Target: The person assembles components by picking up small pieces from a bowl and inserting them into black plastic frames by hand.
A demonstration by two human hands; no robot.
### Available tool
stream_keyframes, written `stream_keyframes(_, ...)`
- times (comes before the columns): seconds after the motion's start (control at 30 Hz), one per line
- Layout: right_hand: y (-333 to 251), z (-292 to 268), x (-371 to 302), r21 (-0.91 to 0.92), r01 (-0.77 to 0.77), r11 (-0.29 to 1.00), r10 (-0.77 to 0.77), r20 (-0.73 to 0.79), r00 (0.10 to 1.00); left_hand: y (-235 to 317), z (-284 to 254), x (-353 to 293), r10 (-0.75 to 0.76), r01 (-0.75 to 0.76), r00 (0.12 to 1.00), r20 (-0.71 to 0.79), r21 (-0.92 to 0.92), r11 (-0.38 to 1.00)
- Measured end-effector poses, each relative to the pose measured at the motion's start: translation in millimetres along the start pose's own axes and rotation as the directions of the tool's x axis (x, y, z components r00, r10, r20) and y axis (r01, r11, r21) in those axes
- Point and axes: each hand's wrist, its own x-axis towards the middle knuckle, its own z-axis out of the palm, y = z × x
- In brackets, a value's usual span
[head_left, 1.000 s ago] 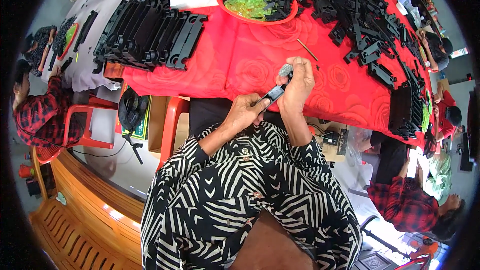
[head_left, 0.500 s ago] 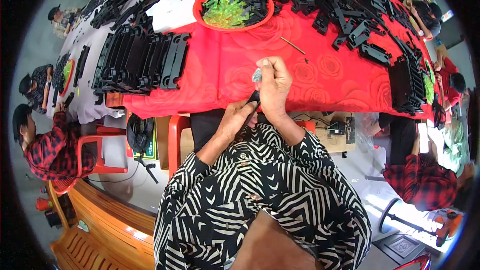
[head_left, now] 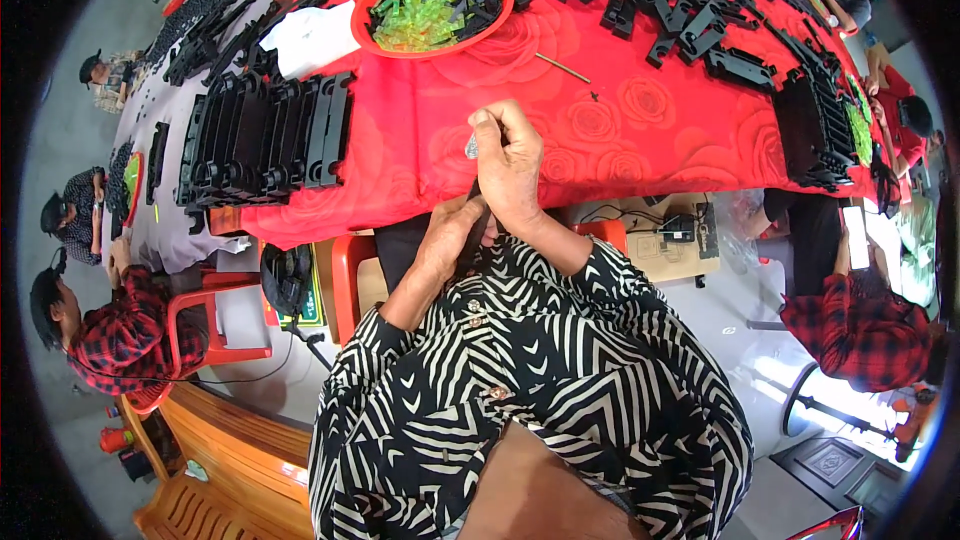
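- Black part [head_left: 472,238] sits gripped in the left hand [head_left: 437,242], near the bench's front edge; fingers and the right hand [head_left: 512,162] hide most of its shape.
- Right hand is curled tightly round a small greyish object [head_left: 472,147]; only one end shows, too little to identify.
- Across the red-clothed bench [head_left: 400,140], the heap of black pieces [head_left: 690,15] is cut off at the top.

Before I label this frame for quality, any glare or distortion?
Head view: glare washes out the floor at lower right; head view: wooden bench shows a highlight; head view: fisheye curvature and black corners; head view: right hand is brightly lit.
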Motion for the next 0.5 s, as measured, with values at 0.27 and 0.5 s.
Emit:
stream_keyframes(0.27, -4.2, 2.2, -0.7, -0.036, 0.036, 0.999, -0.035, 0.027, 0.999, -4.9, -11.6, 4.6, 0.055, -0.042, 0.989, 0.141, -0.09, 0.995)
stream_keyframes(0.5, 1.2, 1.6, -1.0, -0.088, 0.052, 0.995, -0.053, -0.002, 0.999, -6.9, -2.7, 3.8, 0.073, -0.071, 0.995, 0.064, -0.032, 0.997)
